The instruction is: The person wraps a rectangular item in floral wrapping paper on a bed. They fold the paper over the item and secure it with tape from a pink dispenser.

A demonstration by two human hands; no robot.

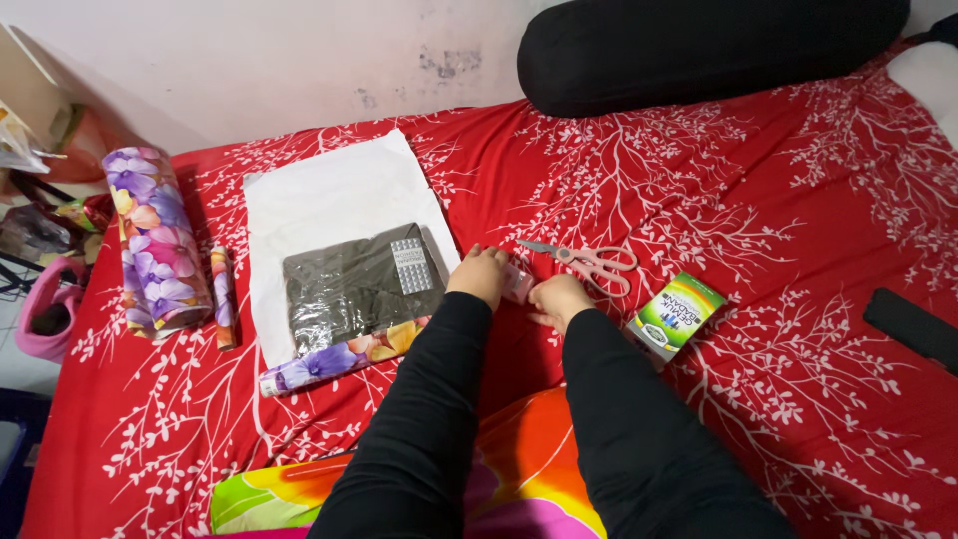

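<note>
Hands met over a small pink tape dispenser (517, 281) on the red bed (758, 200); the left hand (480, 275) gripped its side while the right hand (559, 299) curled against its other end, seemingly steadying it; pink scissors (589, 262) lay just beyond, within reach; a dark wrapped packet (354, 289) rested on white paper (319, 190), beside floral wrapping rolls (155, 240).

I count: rolls of floral wrapping paper (155, 240) 3 | white sheet (329, 195) 1 | dark wrapped packet (359, 289) 1 | scissors (589, 262) 1 | green box (679, 314) 1 | black bolster (709, 45) 1 | hands (481, 274) 2
</note>
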